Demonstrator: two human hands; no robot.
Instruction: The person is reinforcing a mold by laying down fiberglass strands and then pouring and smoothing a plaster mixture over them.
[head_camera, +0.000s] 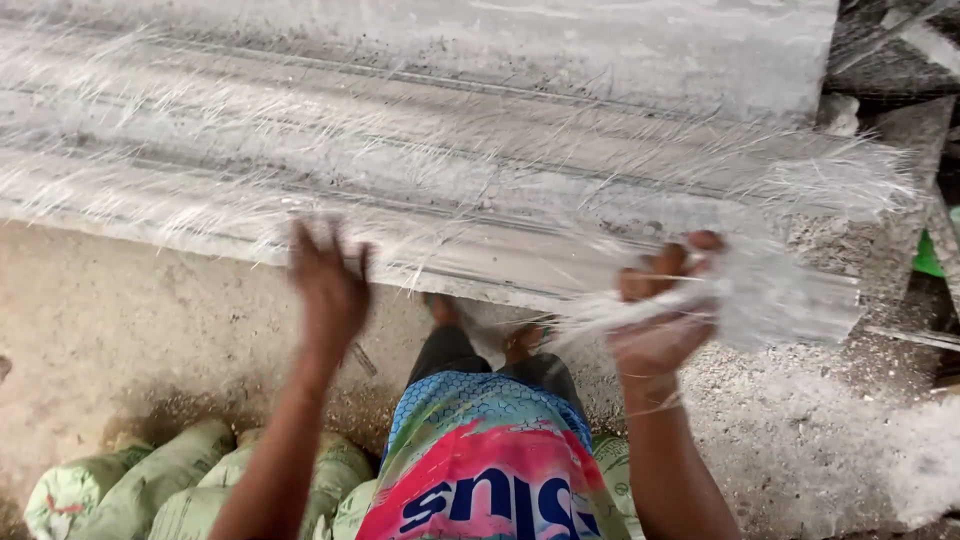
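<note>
Your left hand (328, 285) is raised with its fingers spread wide, blurred, holding nothing; its fingertips sit at the near edge of the long grey slab (420, 150), among loose white fibres (200, 190) scattered over it. Whether the fingers actually touch those strands I cannot tell.

Your right hand (665, 310), at about three o'clock from the left one and well apart from it, is closed around a bundle of white fibres (760, 290). The bundle's long axis runs roughly nine to three o'clock: a thin tail trails from your fist toward eight o'clock, and the thick, frayed end fans out toward three o'clock, over the slab's right end.

The slab itself stretches from nine to three o'clock across the top of the view, ribbed along its length.

At seven o'clock, on the dusty floor (130, 320), lie several full pale green sacks (170, 490), tied shut, contents hidden. Your bare feet (445, 310) stand just under the slab's near edge.
</note>
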